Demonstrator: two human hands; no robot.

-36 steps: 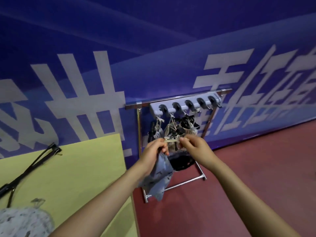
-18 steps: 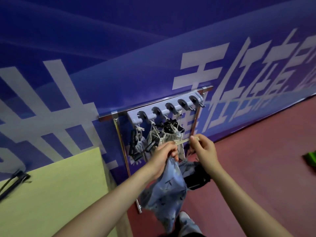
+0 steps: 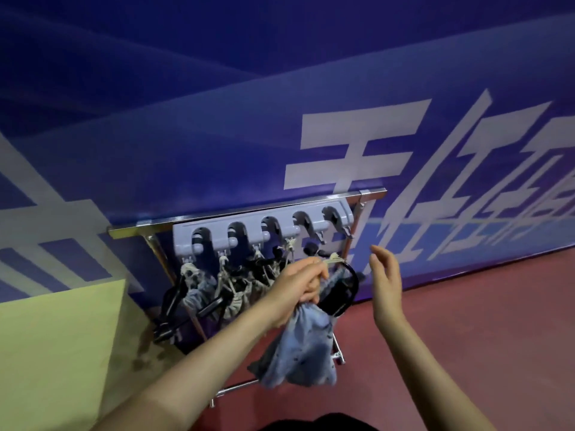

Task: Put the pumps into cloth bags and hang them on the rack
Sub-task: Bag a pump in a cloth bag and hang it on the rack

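The right hand [image 3: 385, 281] has let go of the drawstring [image 3: 334, 260], fingers now loose; the left hand [image 3: 300, 284] grips the bag [image 3: 300, 349] mid-frame. Several bags hang on the rack [image 3: 264, 231]; this one remains.

Rack [image 3: 249, 213] stands against the wall [image 3: 280, 135], hook strip [image 3: 258, 234] along its top bar; filled cloth bags [image 3: 199, 287] hang from the left hooks; table [image 3: 56, 337] to the rack's left; left hand [image 3: 298, 284] before the rack, holding a cloth bag [image 3: 301, 349] below it; right hand [image 3: 385, 278] to the right, apart from it.
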